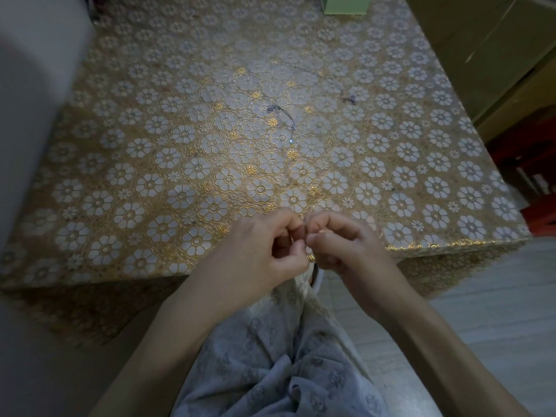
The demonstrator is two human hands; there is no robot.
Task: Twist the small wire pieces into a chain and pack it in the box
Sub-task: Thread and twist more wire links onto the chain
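At the near edge of the table [120,176], just above my lap, I am holding both hands fingertip to fingertip. My left hand [264,245] is curling its fingers in, thumb and forefinger pinching toward the meeting point; my right hand [340,245] is doing the same from the other side. Whatever wire piece sits between the tips is too small and too hidden for me to make out, though both pinches are closing on the same spot.

Farther in, toward the middle of the table and well apart from my hands, a short length of thin chain [284,117] is lying on the flowered cloth, with a small tangle at its far end. Beyond it and off to the right, a second thin strand [334,85] is trailing across the cloth, ending in a little knot. At the far edge of the table, a pale green box [346,4] is standing, only its lower part showing.
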